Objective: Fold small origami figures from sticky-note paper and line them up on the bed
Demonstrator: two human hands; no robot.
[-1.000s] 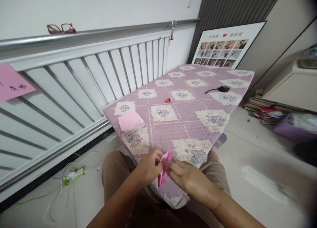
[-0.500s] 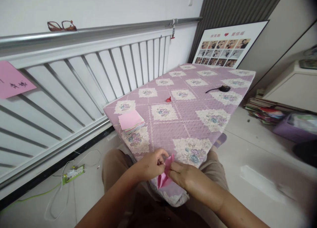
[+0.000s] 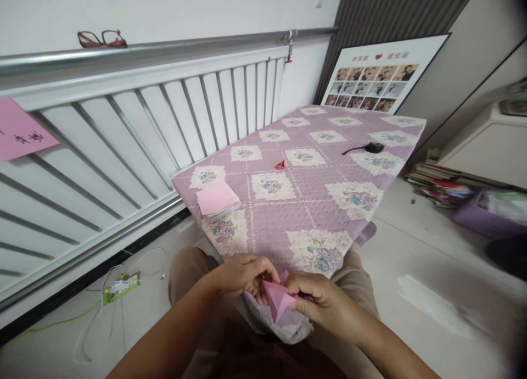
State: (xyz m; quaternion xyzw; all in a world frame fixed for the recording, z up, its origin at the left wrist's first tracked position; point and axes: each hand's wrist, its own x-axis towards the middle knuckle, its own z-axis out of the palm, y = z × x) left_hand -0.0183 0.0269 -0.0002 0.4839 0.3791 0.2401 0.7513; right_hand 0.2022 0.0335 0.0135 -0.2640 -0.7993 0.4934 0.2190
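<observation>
Over the near corner of the cloth (image 3: pixel 269 225), between the knees (image 3: pixel 186 277): folded pink paper (image 3: pixel 278 303), held up in pointed flaps. Looks light and thin, stiff at the creases, soft in the open flaps; probably easy to crumple or tear, hardly slippery. Best pinched flat at a folded edge, well clear of the points. Right hand (image 3: pixel 319 297): thumb and forefinger closed on the paper's right side, other fingers curled in. Left hand (image 3: pixel 249 274): arched at the left side, fingers half bent, forefinger hooked toward the upper fold; firm grip or mere touch, cannot tell. Forearms (image 3: pixel 177 328) aslant from below, wrists low, hands nearly meeting. Farther out, left: stack (image 3: pixel 217 199) of sheets, pink on top. Beyond, mid-cloth: small red folded piece (image 3: pixel 280 165). Farther right: black object (image 3: pixel 374 148) with a thin tail. Past the left edge: radiator (image 3: pixel 189 104), glasses (image 3: pixel 102 40) on the pipe (image 3: pixel 164 46) above.
</observation>
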